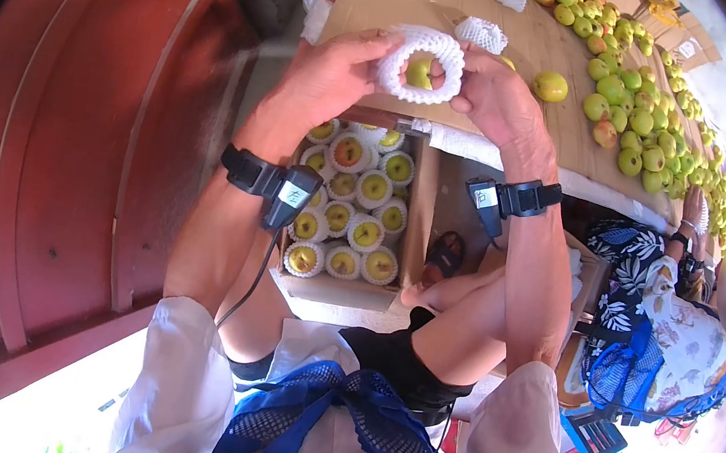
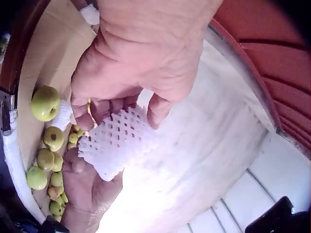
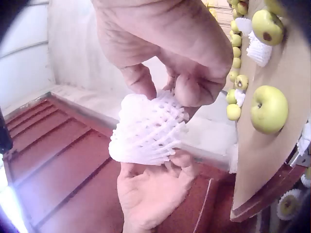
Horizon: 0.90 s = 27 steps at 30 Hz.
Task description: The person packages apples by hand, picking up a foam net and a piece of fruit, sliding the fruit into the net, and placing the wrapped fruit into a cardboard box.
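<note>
A white foam net sleeve [image 1: 421, 66] is stretched into a ring between both hands, over the near edge of the table. My left hand [image 1: 333, 71] pinches its left side with thumb and fingers. On the other side my right hand [image 1: 499, 98] grips the rim, some fingertips inside the ring. Through the opening a patch of yellow-green apple shows in the head view. Both wrist views show the sleeve's mesh [image 3: 148, 128] from the side, with the hands at its opposite ends. A yellow-green apple [image 1: 550, 86] lies on the table right of my right hand.
Below the hands stands a cardboard box [image 1: 421, 207] of apples in foam nets. Other foam sleeves [image 1: 480, 33] lie on the cardboard-covered table [image 1: 513, 58], with a large pile of apples [image 1: 643, 117] at right. Another person [image 1: 686, 351] sits at right; a red door [image 1: 71, 142] is at left.
</note>
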### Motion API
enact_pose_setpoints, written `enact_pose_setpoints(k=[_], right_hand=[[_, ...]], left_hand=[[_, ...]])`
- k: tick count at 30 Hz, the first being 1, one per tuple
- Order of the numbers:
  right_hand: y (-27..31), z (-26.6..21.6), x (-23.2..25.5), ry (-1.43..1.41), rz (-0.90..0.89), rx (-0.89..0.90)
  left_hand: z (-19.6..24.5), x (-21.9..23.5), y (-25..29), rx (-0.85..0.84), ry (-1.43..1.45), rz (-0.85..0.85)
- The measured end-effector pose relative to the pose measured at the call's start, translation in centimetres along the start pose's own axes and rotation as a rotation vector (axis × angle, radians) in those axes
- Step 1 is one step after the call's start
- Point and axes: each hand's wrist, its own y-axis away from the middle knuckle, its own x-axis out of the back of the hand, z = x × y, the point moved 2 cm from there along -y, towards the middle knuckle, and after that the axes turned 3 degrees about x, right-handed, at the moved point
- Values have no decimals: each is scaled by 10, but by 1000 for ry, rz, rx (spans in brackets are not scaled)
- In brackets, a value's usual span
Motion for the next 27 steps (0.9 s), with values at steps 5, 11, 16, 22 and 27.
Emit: enact_pose_setpoints(k=[5, 11, 16, 22, 27], right_hand=[[-4, 12, 18, -18, 16, -52], [-13, 42, 44, -66, 211, -38], [-17, 55, 46, 76, 382, 15], [-38, 84, 63, 447, 596, 132], [-51, 99, 71, 730, 681, 254]], left_hand=[[-16, 10, -10, 45, -183, 111], [-32, 36, -33, 105, -278, 150], [-42, 43, -47, 173, -520, 316], [-54, 53, -62, 120, -683, 439], [-66, 63, -74, 67, -844, 538]])
